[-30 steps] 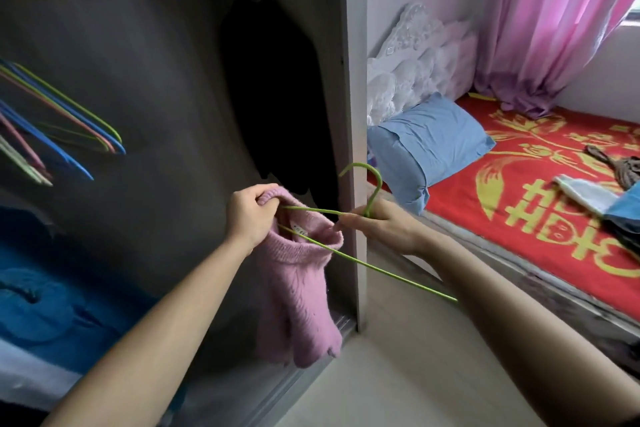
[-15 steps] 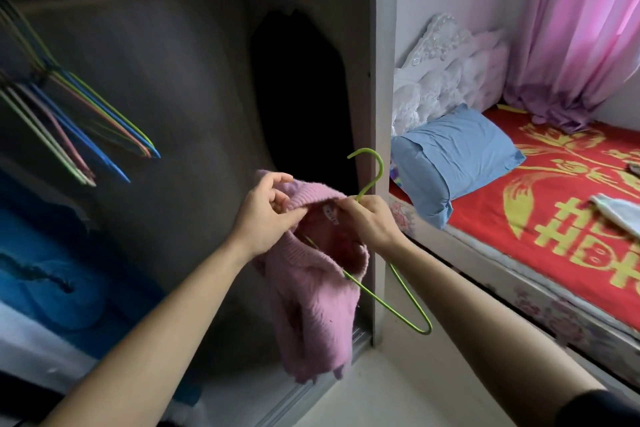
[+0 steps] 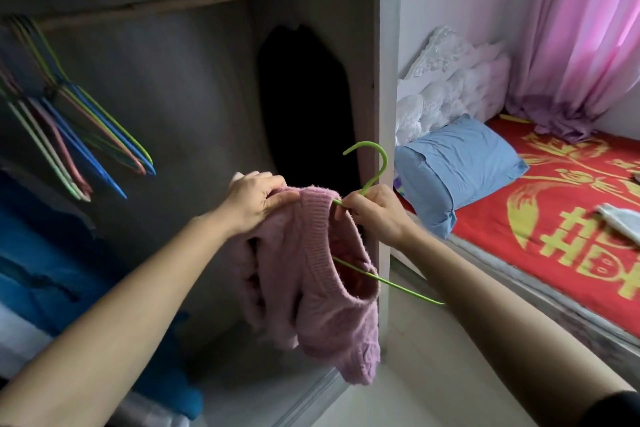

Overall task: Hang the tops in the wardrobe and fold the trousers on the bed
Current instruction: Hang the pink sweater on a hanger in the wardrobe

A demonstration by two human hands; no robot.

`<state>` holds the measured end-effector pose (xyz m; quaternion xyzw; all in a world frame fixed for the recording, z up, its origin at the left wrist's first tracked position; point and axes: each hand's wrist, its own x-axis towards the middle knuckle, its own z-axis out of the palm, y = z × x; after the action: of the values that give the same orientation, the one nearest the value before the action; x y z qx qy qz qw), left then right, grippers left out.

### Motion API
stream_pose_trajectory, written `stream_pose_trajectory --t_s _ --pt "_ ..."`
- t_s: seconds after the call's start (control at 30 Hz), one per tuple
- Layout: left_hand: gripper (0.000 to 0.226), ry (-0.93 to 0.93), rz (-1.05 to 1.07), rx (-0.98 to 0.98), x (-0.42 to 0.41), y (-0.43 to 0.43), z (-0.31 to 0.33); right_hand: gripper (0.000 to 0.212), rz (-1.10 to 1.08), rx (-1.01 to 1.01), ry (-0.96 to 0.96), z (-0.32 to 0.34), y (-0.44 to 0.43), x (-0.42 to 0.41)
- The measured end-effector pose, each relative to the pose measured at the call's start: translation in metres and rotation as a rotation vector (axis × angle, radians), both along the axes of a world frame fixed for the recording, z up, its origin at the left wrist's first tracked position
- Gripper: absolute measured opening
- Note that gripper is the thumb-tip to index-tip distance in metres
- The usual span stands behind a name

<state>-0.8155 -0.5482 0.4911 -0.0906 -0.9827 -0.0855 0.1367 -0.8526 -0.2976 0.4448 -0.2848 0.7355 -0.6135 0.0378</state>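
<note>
**Holding top and hanger at the wardrobe's edge**

The left hand (image 3: 258, 199) grips the pink sweater (image 3: 311, 274) by its collar. The right hand (image 3: 375, 215) is curled round the green hanger (image 3: 372, 163) below its hook, with one hanger arm inside the neck opening. Both hang just beside the wardrobe (image 3: 377, 45) side panel. Above, an open stretch of rail (image 3: 166, 5) runs between the bunched hangers (image 3: 86, 139) and a black garment (image 3: 304, 107).

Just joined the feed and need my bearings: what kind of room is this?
Most likely a home bedroom: an open grey wardrobe with a wooden rail and coloured wire hangers, beside a bed with a red-and-gold cover and a blue pillow.
</note>
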Motion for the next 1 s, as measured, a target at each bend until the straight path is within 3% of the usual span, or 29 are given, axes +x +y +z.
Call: stream_pose_trajectory --t_s 0.13,0.37,0.63,0.77,0.9,1.0 --pt "0.081 0.143 -0.016 0.038 -0.006 0.012 -0.009 0.041 -0.053 -0.037 0.039 0.004 0.008 -0.003" --pt "0.067 0.303 -0.074 -0.003 -0.013 0.019 -0.012 0.047 -0.185 -0.038 -0.021 -0.003 0.008 -0.011" --pt "0.059 0.296 0.082 0.023 -0.003 0.025 -0.023 0.067 -0.380 0.275 0.338 0.001 0.011 -0.028" --pt "0.063 0.374 0.109 -0.001 0.002 0.040 -0.013 0.071 -0.449 0.222 0.378 -0.003 0.000 -0.031" --pt "0.063 0.351 0.178 -0.024 0.005 0.055 -0.006 0.067 -0.448 0.223 0.456 -0.003 -0.004 -0.024" --pt "0.057 0.384 0.282 0.007 0.004 0.054 -0.005 0.052 -0.626 0.293 0.584 -0.009 -0.006 -0.013"
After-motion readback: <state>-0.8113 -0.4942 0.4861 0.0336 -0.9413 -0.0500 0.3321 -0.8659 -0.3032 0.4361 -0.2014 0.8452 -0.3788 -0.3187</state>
